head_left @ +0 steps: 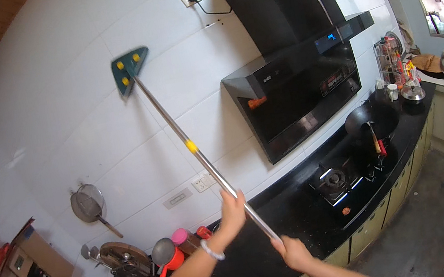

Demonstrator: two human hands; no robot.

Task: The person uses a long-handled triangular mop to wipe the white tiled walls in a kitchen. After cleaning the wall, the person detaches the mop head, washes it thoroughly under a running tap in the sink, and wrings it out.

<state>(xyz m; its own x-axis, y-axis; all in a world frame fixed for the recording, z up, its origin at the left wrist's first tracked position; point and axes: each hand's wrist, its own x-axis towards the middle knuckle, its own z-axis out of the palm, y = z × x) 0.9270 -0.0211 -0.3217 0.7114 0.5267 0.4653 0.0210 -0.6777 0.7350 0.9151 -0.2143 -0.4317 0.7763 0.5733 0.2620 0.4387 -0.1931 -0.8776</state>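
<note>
A long-handled flat mop [169, 119] slants up across the view, its silvery pole banded in yellow. Its dark green triangular head [130, 70] with yellow knobs is up at the white tiled wall [65, 76], left of the black range hood [302, 90]. Wrapped round the middle of the pole is my left hand [232, 212], a pale bracelet on its wrist. Lower down, my right hand [295, 253] also grips the pole, above the black countertop [244, 270]. Whether the hidden underside of the head presses on the tiles, I cannot tell.
A strainer [87, 203] hangs on the wall at left. Below stand a red pot [173, 259] and a pink-lidded jar [180, 237]. Along the counter to the right are a gas burner [334, 179] and a wok [370, 118]. A plugged-in cord [212, 11] runs beside the hood.
</note>
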